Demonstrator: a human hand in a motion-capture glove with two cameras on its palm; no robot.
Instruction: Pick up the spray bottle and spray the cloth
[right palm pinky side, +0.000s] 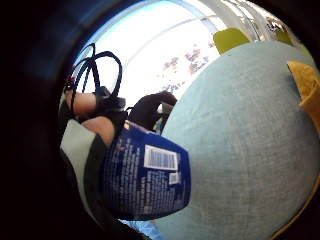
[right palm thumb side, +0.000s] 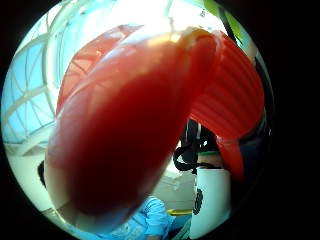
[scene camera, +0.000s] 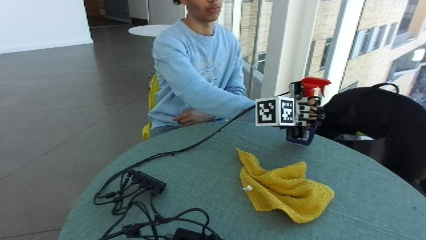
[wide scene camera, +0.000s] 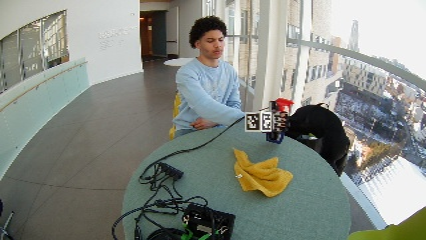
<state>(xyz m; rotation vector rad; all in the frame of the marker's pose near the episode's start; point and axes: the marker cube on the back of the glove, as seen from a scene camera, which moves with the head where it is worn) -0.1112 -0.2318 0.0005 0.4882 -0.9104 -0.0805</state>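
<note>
The gloved right hand (scene camera: 307, 114) is wrapped round the spray bottle (scene camera: 305, 131), fingers curled about its neck just under the red trigger head (scene camera: 313, 84), which looks like the grip you'd want for squeezing a shot off. The bottle hangs upright in the air, its dark blue body clear of the table (scene camera: 200, 175), so the pick-up looks done and the spraying not yet begun.

The yellow cloth (scene camera: 283, 189) lies crumpled on the tabletop, below the bottle and nearer the camera, well apart from it. I'd guess the nozzle needs bringing down and round toward the cloth before a spray would land.

Beyond the bottle sits a black bag (scene camera: 373, 117), near enough that a swing that way would be cramped. Between bottle and cloth nothing stands in the way. The tangle of black cables (scene camera: 143, 200) lies on the cloth's far side from the bottle. The person's bare hand (scene camera: 193, 117) rests at the table edge, away from the bottle.
</note>
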